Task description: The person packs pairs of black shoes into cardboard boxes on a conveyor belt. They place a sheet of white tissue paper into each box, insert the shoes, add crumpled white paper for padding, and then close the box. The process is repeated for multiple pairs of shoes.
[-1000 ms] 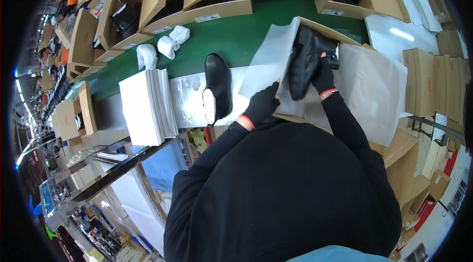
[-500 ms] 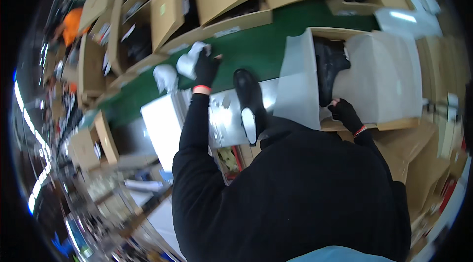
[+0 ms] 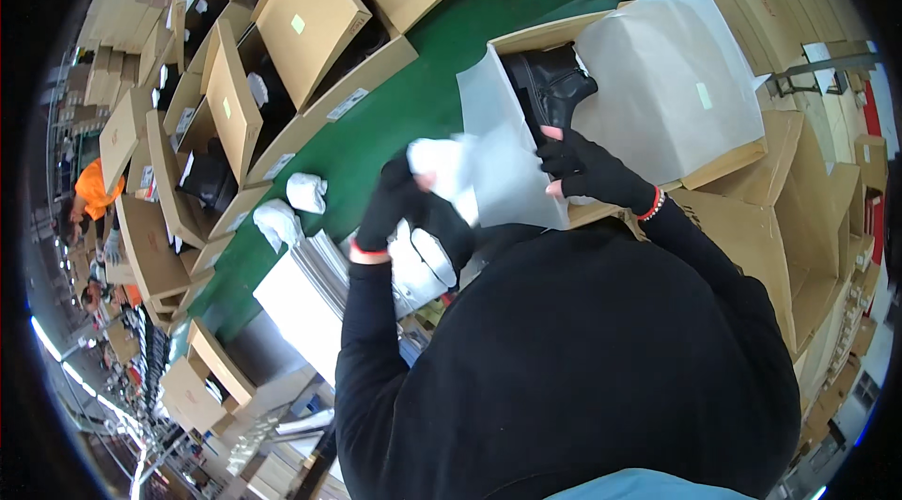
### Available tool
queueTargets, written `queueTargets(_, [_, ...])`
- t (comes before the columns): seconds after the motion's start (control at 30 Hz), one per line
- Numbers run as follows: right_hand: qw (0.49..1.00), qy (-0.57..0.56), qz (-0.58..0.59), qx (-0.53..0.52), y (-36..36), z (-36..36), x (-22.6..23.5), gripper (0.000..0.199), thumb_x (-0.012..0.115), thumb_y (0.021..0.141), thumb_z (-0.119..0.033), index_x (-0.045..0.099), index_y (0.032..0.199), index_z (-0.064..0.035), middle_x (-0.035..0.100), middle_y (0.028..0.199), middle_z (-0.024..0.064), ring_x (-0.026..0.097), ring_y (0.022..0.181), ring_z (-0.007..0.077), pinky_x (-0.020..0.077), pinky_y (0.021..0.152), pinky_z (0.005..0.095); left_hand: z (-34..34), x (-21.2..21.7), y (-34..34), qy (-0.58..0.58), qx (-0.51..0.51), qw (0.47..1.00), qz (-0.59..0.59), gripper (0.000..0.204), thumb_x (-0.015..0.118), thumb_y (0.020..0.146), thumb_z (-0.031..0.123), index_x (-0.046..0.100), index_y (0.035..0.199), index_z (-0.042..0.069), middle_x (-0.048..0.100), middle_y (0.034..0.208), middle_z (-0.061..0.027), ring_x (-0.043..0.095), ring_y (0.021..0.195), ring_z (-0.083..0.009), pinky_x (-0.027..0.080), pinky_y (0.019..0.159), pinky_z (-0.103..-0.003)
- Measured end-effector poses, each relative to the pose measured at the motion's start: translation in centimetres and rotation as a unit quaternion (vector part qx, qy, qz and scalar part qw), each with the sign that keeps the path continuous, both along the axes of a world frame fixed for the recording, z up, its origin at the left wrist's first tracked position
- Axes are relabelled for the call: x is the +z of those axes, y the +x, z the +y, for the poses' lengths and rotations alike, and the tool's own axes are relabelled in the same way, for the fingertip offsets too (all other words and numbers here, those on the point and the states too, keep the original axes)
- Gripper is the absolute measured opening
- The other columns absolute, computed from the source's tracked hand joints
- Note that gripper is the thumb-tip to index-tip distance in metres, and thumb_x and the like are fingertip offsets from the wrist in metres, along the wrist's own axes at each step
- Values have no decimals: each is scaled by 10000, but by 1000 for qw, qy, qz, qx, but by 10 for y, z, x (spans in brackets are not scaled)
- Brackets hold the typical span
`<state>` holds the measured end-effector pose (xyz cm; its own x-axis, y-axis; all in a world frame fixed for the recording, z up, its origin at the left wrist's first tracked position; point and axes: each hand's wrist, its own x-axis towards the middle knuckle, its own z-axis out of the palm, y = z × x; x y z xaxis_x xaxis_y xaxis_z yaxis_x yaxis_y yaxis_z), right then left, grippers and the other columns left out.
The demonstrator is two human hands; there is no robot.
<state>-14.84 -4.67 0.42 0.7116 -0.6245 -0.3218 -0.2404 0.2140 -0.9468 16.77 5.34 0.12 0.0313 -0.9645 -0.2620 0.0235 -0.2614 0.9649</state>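
My left hand (image 3: 399, 195), in a black fingerless glove, pinches a white crumpled paper wad (image 3: 440, 162), blurred by motion. Under that hand a loose black boot (image 3: 449, 229) lies by the bench edge, partly hidden. An open cardboard box (image 3: 709, 171) lined with pale tissue paper (image 3: 672, 77) holds another black boot (image 3: 550, 82), its shaft turned to the far side. My right hand (image 3: 597, 166), gloved likewise, hangs over the box's left wall beside that boot's near end. Its thumb and fingers are apart, and I see nothing between them.
Two more white paper wads (image 3: 305, 192) lie on the green belt (image 3: 376, 129). A stack of white sheets (image 3: 305, 289) sits left of my left forearm. Open shoe boxes (image 3: 310, 21) line the far side. An empty carton (image 3: 775, 218) stands at right; a person in orange (image 3: 99, 190) works far left.
My left hand has drawn back from the belt toward the box, carrying a paper wad. My right hand has moved up and left across the box wall. The whole view has turned.
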Motion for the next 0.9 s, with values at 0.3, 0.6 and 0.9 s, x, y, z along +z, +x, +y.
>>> queueTargets(0.3, [996,-14,-2,85,-38,-10,4,645,706,823,-259,435,1334,27,622,1144,175,594,1036,219,444,916,350,3,24,-160,-116,41,966,-228,612,693,813,103,431,1359,18,568,1223,-148,554,1118,-239,438,935,-325])
queueTargets(0.6, [877,-211,98,420,-88,-95,-27,649,708,771,-157,435,1351,-56,571,1231,170,568,1091,300,437,948,367,-2,-9,-240,-101,-57,862,-494,553,697,650,76,530,1176,53,602,1017,-142,604,935,-295,432,869,-418])
queueTargets(0.9, [762,-563,113,300,-20,-167,-123,942,787,667,-163,308,1470,-282,190,1548,136,207,1410,373,261,1136,470,-11,-51,-248,-107,-123,704,-691,273,612,736,114,633,1009,120,599,895,-65,593,767,-224,413,740,-378])
